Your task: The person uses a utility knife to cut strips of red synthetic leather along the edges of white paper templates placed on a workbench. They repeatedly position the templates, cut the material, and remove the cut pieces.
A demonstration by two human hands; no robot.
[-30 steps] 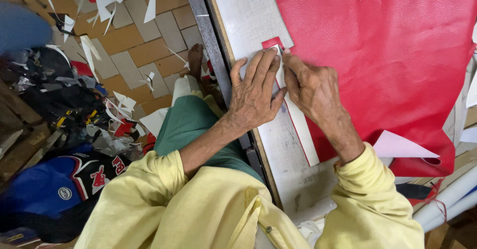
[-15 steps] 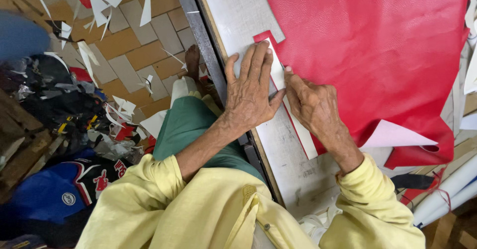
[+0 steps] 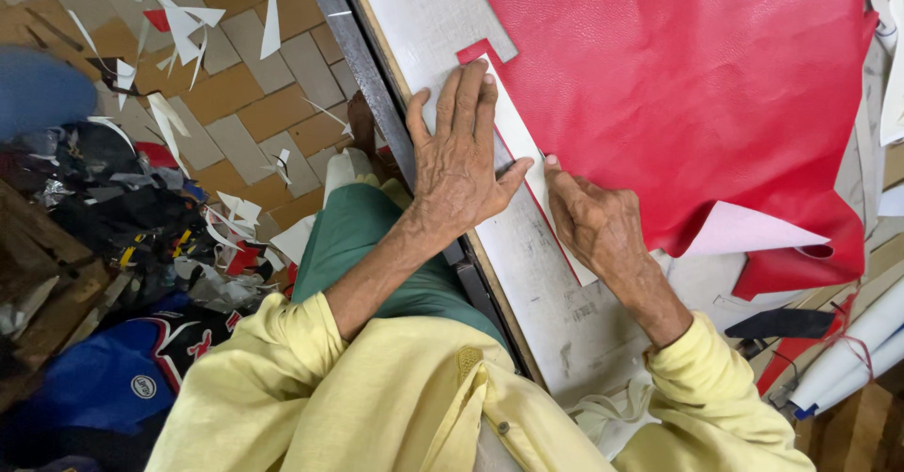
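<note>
My left hand [image 3: 460, 154] lies flat, fingers spread, pressing a long white strip [image 3: 516, 131] onto the edge of a large red leather sheet [image 3: 678, 86]. My right hand [image 3: 595, 219] sits just beside it on the strip's red side. Its fingers are curled around a small dark tool [image 3: 506, 166], whose tip touches the strip near my left thumb. Both rest on a pale grey cutting board [image 3: 424, 10]. Most of the tool is hidden in my fist.
A corner of the red sheet is folded over, showing its pale underside [image 3: 744, 232]. White rolls [image 3: 847, 349] lie at the right. The tiled floor [image 3: 254, 105] on the left holds white and red offcuts, dark scraps and a blue bag [image 3: 104, 387].
My right hand has slid along the strip's edge toward my body. My left hand has stayed pressed on the strip. The view has shifted a little.
</note>
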